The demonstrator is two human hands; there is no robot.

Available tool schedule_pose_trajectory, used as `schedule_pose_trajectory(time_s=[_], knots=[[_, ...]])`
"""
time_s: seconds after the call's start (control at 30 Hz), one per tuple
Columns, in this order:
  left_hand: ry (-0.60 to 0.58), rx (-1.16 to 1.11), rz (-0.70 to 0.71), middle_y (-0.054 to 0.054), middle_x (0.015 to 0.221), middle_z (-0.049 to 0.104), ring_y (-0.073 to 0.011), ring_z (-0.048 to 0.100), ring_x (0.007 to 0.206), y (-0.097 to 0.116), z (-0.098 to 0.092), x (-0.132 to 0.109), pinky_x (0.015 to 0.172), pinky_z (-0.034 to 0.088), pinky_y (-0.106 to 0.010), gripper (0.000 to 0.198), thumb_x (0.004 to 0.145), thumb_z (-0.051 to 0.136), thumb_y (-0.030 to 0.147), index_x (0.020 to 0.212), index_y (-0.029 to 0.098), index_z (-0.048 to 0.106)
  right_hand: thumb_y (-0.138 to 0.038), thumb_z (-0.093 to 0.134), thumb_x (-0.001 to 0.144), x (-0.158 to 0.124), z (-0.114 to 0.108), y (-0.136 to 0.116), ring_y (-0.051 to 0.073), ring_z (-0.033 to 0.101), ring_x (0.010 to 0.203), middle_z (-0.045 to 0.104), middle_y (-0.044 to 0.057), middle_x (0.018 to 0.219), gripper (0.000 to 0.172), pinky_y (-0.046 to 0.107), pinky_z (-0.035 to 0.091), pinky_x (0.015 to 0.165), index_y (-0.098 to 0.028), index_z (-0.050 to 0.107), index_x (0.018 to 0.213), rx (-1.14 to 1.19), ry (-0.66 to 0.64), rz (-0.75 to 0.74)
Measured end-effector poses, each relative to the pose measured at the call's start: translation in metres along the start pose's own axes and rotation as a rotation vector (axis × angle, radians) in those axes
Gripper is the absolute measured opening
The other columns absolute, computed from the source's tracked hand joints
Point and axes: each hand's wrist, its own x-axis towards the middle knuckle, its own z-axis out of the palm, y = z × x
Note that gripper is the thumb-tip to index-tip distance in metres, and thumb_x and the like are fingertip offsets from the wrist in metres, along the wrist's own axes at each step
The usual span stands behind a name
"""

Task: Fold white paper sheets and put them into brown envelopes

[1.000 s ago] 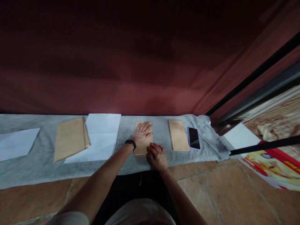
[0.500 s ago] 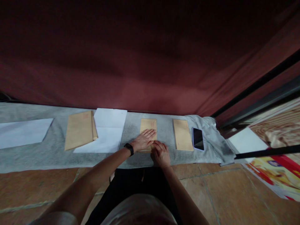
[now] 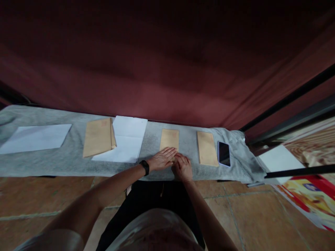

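Observation:
A brown envelope (image 3: pixel 169 138) lies lengthwise on a grey cloth (image 3: pixel 52 164) spread over the floor. My left hand (image 3: pixel 162 159), with a black band on its wrist, lies flat with fingers stretched over the envelope's near end. My right hand (image 3: pixel 181 166) sits just to the right of it, fingers curled down and pressed on the envelope's near right corner. What the curled fingers grip cannot be made out.
A second brown envelope (image 3: pixel 207 147) and a dark phone (image 3: pixel 224 153) lie to the right. To the left are a white sheet (image 3: pixel 125 139), a stack of brown envelopes (image 3: pixel 98 136) and another white paper (image 3: pixel 36 137). A dark red curtain (image 3: pixel 167 69) hangs behind.
Both hands have slid back toward me along the envelope, from its middle to its near end. More of the envelope's far part now shows.

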Motion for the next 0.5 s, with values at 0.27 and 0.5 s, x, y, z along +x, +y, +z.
schedule_pose_trajectory(time_s=[0.27, 0.5], knots=[[0.007, -0.173, -0.056, -0.012, 0.162, 0.041, -0.0257, 0.031, 0.154, 0.014, -0.004, -0.024, 0.129, 0.014, -0.044, 0.057, 0.096, 0.057, 0.037, 0.15, 0.021, 0.049, -0.014, 0.047, 0.094, 0.0, 0.0, -0.001, 0.022, 0.053, 0.132, 0.063, 0.008, 0.14, 0.04, 0.041, 0.032, 0.116, -0.021, 0.061, 0.131, -0.013, 0.016, 0.002], [-0.09, 0.059, 0.05, -0.008, 0.166, 0.036, -0.024, 0.027, 0.155, 0.015, -0.007, -0.051, 0.128, 0.017, -0.045, 0.059, 0.1, 0.048, 0.039, 0.157, 0.024, 0.037, -0.02, 0.045, 0.102, -0.001, 0.002, 0.004, 0.022, 0.051, 0.137, 0.061, 0.009, 0.144, 0.037, 0.044, 0.032, 0.119, -0.019, 0.06, 0.136, -0.052, -0.029, -0.022]])
